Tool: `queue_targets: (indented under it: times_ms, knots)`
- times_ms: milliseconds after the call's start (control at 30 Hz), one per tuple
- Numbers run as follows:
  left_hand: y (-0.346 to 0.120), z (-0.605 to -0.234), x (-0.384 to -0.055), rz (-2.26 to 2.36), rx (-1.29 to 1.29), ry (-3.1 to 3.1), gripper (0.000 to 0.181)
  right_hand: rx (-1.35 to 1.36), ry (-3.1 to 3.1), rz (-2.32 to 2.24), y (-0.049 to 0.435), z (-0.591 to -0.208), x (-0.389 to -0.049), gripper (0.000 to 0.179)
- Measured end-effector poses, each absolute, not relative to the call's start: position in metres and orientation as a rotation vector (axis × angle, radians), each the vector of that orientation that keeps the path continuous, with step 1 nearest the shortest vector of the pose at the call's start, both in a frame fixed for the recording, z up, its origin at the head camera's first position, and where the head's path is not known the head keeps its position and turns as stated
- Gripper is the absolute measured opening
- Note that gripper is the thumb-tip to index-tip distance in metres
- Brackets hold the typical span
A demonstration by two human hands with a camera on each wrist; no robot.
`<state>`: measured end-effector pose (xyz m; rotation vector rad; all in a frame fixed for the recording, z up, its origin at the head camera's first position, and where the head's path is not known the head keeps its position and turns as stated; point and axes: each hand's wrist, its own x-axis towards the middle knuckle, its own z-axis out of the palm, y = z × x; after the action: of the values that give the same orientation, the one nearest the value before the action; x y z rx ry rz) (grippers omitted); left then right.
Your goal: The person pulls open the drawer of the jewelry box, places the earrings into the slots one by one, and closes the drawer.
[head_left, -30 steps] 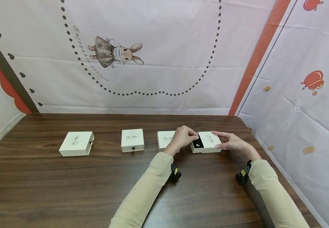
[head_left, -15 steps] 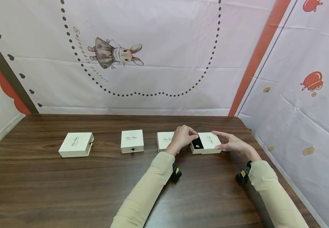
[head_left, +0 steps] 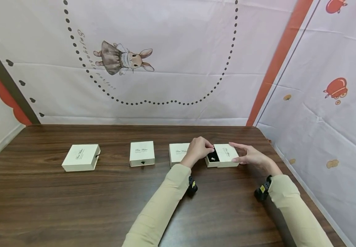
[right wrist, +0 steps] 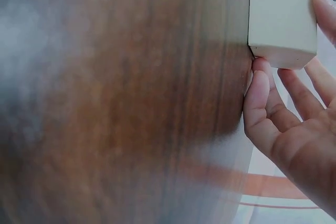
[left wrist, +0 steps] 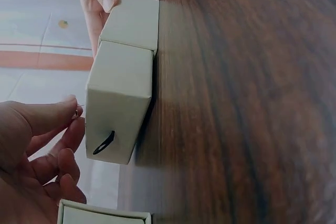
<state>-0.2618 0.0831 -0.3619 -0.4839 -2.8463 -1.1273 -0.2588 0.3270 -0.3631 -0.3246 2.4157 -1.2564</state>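
In the head view, a cream drawer-style jewelry box lies at the right, its drawer pulled out to the left. The drawer shows a black insert with a small silver piece of jewelry on it. My left hand is at the insert's far left edge. The left wrist view shows its thumb and index finger pinching a tiny metal piece with a thin pin, like an earring, mostly hidden by the fingertips. My right hand holds the sleeve's right end between thumb and fingers.
Another cream box stands just left of the worked one, partly behind my left hand. Two more, the middle box and the left box, sit shut along the back of the wooden table. A printed cloth hangs behind.
The head view has shifted slightly. My left wrist has turned a little, while its fingertips stay at the drawer; the right hand keeps its hold on the box.
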Motion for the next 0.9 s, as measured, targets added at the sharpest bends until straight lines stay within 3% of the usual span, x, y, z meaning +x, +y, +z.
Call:
queue_targets:
  times_ms: [900]
  knots:
    - [0.0928,-0.3651,-0.2606,-0.958,-0.423,-2.870,0.005,-0.336,2.409,-1.268,0.3257,-0.3621,-0.2570,0.079]
